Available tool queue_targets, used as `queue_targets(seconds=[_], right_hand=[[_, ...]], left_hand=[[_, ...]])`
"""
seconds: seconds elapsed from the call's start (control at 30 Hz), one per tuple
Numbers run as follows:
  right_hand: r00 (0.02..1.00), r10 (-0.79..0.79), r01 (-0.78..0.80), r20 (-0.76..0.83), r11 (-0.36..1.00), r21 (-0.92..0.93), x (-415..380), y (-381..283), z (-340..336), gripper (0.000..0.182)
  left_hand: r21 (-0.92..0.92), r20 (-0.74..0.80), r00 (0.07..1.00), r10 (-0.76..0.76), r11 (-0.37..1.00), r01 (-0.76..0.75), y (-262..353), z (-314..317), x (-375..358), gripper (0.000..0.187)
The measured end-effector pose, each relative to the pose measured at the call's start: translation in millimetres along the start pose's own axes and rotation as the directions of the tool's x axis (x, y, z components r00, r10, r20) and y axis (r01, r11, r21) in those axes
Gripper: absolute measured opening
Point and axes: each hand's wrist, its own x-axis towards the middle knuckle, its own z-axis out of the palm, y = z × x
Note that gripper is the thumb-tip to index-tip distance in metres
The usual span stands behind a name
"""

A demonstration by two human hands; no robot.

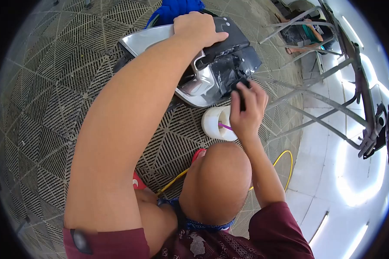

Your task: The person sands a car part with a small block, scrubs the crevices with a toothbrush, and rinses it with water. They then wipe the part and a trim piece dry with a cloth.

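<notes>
My left hand [199, 28] rests on the far edge of a black and silver part [222, 64], thumb stretched out over its black surface. The part lies tilted, its shiny metal side facing left and its black side wet-looking. At the near right edge of the part, my right hand [250, 108] is curled round a small dark pad [243, 88], which touches or nearly touches the black surface. Just below the part, beside my right hand, stands a white tub [211, 123] with a purple stick [224, 126] in it.
A blue cloth-like item [175, 12] lies beyond the part. Metal stand legs [320, 97] spread at the right. A yellow hose [291, 159] runs over the grated floor [43, 125] behind my knee. Another person [313, 32] is at the far upper right.
</notes>
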Motion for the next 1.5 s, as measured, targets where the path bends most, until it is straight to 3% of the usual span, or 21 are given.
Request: queue_targets(seconds=[0.1,0.2,0.3,0.33,0.37,0.43,0.53,0.57,0.63,0.73,0.83,0.87,0.9,0.97,1.0,1.1,1.17,1.27,1.43,1.5], right_hand=[[0.991,0.082,-0.084,-0.102,0.996,-0.012,-5.3,-0.7,8.9,0.034],[0.981,-0.064,0.074,-0.185,0.996,0.048,-9.0,-9.5,12.0,0.034],[0.967,0.046,-0.047,-0.25,0.999,0.0,-1.5,-12.0,16.4,0.034],[0.966,0.054,-0.019,-0.252,0.99,0.14,-14.0,-22.9,23.1,0.033],[0.98,0.0,0.028,-0.201,0.99,0.139,-24.6,-27.0,21.0,0.032],[0.96,0.052,-0.036,-0.275,0.997,0.061,-15.5,-10.6,27.0,0.036],[0.943,0.028,-0.01,-0.331,0.998,0.056,-22.9,-16.5,34.1,0.039],[0.973,0.013,0.026,-0.232,0.986,0.166,-40.9,-21.1,33.9,0.04],[0.955,0.013,0.011,-0.297,0.997,0.078,-22.2,-14.1,32.6,0.038],[0.941,0.11,-0.093,-0.32,0.993,0.068,-21.8,-22.4,35.8,0.037],[0.942,0.087,-0.069,-0.323,0.995,0.065,-16.9,-16.9,35.3,0.037],[0.916,0.232,-0.191,-0.326,0.97,0.153,-14.7,-18.1,37.2,0.036],[0.915,0.23,-0.189,-0.331,0.97,0.152,-18.3,-20.1,36.7,0.036],[0.963,0.027,0.0,-0.267,0.995,0.102,-31.4,-24.1,33.5,0.036],[0.963,0.015,0.009,-0.268,0.996,0.087,-25.3,-19.5,31.5,0.036],[0.942,0.135,-0.133,-0.306,0.991,0.028,-19.7,-19.6,32.3,0.034],[0.962,0.076,-0.056,-0.261,0.995,0.083,-22.2,-22.9,28.7,0.031],[0.96,0.15,-0.151,-0.237,0.988,0.016,-15.7,-8.9,25.8,0.032],[0.991,-0.037,0.045,-0.132,0.997,0.055,-26.5,-15.6,20.8,0.033],[0.969,0.096,-0.093,-0.227,0.995,0.023,-19.9,-12.8,25.9,0.035]], left_hand=[[-0.028,0.061,0.998,-0.005,1.0,0.006,-4.4,-6.7,-2.0,0.076],[-0.057,0.121,0.993,-0.008,0.998,0.015,-10.0,-6.8,-1.9,0.084],[-0.066,0.163,0.986,-0.013,0.998,0.024,-6.8,-11.9,-0.7,0.086],[-0.058,0.185,0.983,-0.01,0.998,0.021,-4.9,-14.1,0.0,0.086],[-0.051,0.184,0.983,-0.003,0.999,0.013,-2.2,-16.0,1.2,0.086],[-0.038,0.173,0.984,-0.034,0.998,0.041,-2.1,-13.5,0.0,0.086],[-0.037,0.15,0.988,-0.023,0.999,0.029,-3.2,-12.6,-0.7,0.085],[-0.035,0.144,0.989,-0.025,0.999,0.03,-3.4,-13.5,1.0,0.085],[-0.071,0.109,0.994,-0.027,0.997,0.035,-4.7,-8.5,-0.3,0.075],[-0.064,0.104,0.994,-0.03,0.997,0.037,-5.7,-6.6,-0.9,0.08],[-0.069,0.171,0.983,-0.062,0.995,0.075,-6.7,-10.4,2.0,0.085],[-0.086,0.224,0.971,-0.082,0.991,0.103,-4.5,-11.1,2.2,0.086],[-0.087,0.22,0.972,-0.078,0.991,0.099,-3.8,-11.0,2.4,0.086],[-0.066,0.125,0.992,-0.027,0.997,0.035,-5.8,-8.5,-0.1,0.086],[-0.067,0.129,0.991,-0.03,0.997,0.039,-4.5,-9.0,-0.6,0.086],[-0.027,0.131,0.99,-0.055,0.998,0.06,-0.5,-11.0,0.3,0.083],[0.007,0.09,0.996,-0.017,1.0,0.017,-1.4,-9.6,-2.0,0.081],[0.001,0.086,0.995,-0.053,0.999,0.053,4.2,-12.0,-3.4,0.072],[0.027,0.089,0.996,-0.02,0.999,0.017,1.8,-12.2,-5.7,0.08],[0.031,0.072,0.997,-0.032,0.999,0.03,4.3,-13.5,-3.9,0.08]])
